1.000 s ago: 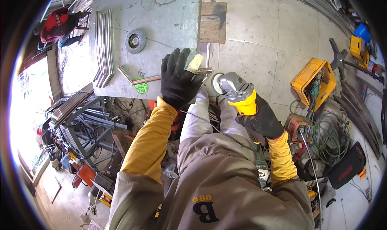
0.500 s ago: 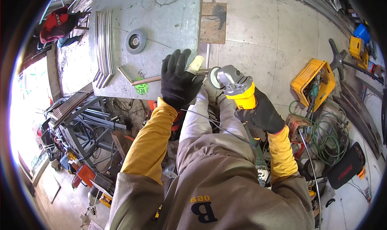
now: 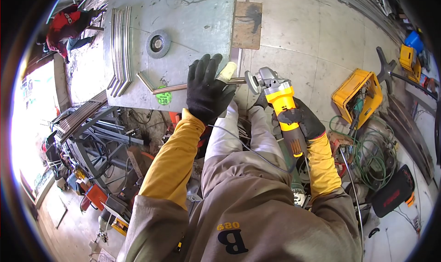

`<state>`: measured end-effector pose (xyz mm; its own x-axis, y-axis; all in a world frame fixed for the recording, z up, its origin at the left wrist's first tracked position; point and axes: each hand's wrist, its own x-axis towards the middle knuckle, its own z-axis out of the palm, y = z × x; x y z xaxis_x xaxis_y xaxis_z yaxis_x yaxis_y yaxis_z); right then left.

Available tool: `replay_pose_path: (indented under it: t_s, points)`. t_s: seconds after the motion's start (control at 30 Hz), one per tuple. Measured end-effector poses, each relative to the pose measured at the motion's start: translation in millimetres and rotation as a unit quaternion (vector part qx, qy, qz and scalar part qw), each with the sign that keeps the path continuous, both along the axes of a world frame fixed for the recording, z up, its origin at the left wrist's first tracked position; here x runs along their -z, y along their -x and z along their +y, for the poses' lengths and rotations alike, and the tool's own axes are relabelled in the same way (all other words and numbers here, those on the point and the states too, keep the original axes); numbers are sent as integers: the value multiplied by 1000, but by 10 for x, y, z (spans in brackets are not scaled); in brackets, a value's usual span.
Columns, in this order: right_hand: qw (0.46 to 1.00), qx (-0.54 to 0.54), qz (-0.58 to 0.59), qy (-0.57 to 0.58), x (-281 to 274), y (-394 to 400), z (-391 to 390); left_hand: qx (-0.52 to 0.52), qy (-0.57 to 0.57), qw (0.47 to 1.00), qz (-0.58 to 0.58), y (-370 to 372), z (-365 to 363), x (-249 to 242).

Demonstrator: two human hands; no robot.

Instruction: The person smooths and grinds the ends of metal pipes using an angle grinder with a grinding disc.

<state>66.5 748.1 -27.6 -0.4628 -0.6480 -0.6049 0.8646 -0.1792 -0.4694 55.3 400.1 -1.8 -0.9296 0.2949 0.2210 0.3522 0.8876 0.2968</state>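
Bent metal tube (image 3: 173,88) laid under the left hand (image 3: 210,91), free end pointed at the grinder disc (image 3: 252,83)
The tube is set crosswise by the table (image 3: 197,25)'s near edge, bend to the left, long axis run rightward past the table's side; it is covered by the left hand, fingers outstretched, though how firmly it is pressed cannot be told. The grinder (image 3: 279,98) is clasped in the right hand (image 3: 304,120), farther from the tube, its disc held at the free end, contact not discernible

Both arms (image 3: 171,156) out fwd, L hand (image 3: 206,92) palm-down w/ fingers (image 3: 200,73) extended, R hand (image 3: 303,120) curled.
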Motion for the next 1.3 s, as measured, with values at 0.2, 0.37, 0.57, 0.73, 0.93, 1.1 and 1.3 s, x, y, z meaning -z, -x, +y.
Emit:
replay_pose_path:
  t_s: [0.2, 0.37, 0.57, 0.73, 0.93, 1.1, 1.3]
  points:
    - [994, -12, 59, -95, -236, -22, -5, -5, 6, 1000, -11, 5, -1, -5]
    - [986, -37, 130, -97, -309, -40, -18, -6, 12, 1000, -17, 1, 8, -22]
    - [977, -40, 184, -97, -293, -52, -71, -11, 12, 1000, -23, 0, 15, -18]
    - [979, -59, 162, -112, -267, 23, -83, -16, 16, 1000, -20, -10, 17, -6]
    - [998, -36, 26, -48, -130, 53, -35, -21, 16, 999, -26, -14, 17, 6]
    - [995, -4, -99, -25, -177, -46, -111, -24, 22, 999, -23, -17, 23, 32]
    - [968, 77, -227, 77, 78, -451, -151, -23, 27, 999, -22, -16, 24, 20]
